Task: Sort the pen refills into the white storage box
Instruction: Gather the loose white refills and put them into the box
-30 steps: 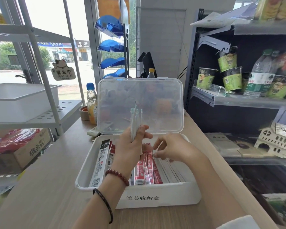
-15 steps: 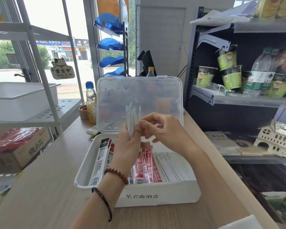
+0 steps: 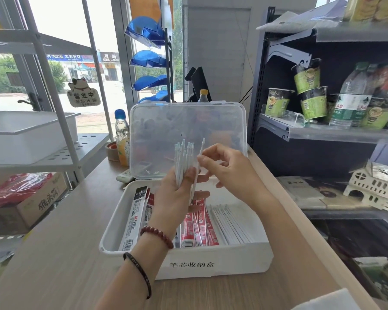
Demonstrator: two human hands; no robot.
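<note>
Wooden counter [image 3: 54,253] runs under us in a small shop, with the white storage box [image 3: 211,267] sitting at six o'clock of our view and its clear lid [image 3: 211,121] standing upright at twelve.

Our left hand [image 3: 175,198] is curled round a bundle of white refills [image 3: 182,159], held upright above the box's middle. Our right hand [image 3: 229,171] pinches a single refill [image 3: 202,144] between thumb and forefinger, just beside the bundle at its three o'clock.

We judge the step to be drawing that one refill free and laying it with the loose refills [image 3: 231,224] already lined up on the box's three o'clock side. To do it well, we should:
- lift it straight along its length so its neighbours do not slide out with it;
- keep the left grip firm but not crushing;
- set it down parallel to the row, tips the same way;
- keep it clear of the red packets [image 3: 198,229] in the middle.

For writing:
- the box front reads 笔芯收纳盒;
- a black-and-white packet [image 3: 134,218] at the box's nine o'clock side shows "M&G";
- a cat-shaped sign [image 3: 83,95] on the glass at ten o'clock reads 营业中, with hours beneath too blurred for us to trust.
</note>
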